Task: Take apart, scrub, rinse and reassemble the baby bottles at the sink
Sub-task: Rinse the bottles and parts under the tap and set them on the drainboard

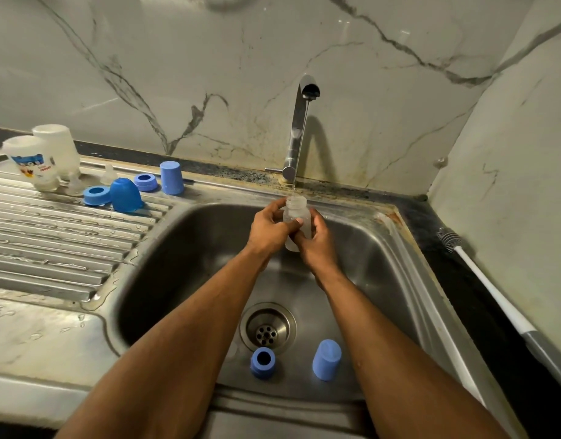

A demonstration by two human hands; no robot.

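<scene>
Bottle (296, 218) rinsing under the running tap (299, 128).
You are grasping it with both your left hand (269, 231) and right hand (317, 242), above the sink (190, 248).

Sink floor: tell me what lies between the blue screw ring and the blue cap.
Head view: bare wet steel between the blue screw ring and the blue cap; the round drain sits just behind the gap.

Dim, greenish light falls from above and in front of the tap (299, 134), which casts a soft shadow on the wall just right of it. Glare streaks the wet drainboard (60, 236) left of the tap. Edges bow; the hands (291, 231) blur slightly.
</scene>
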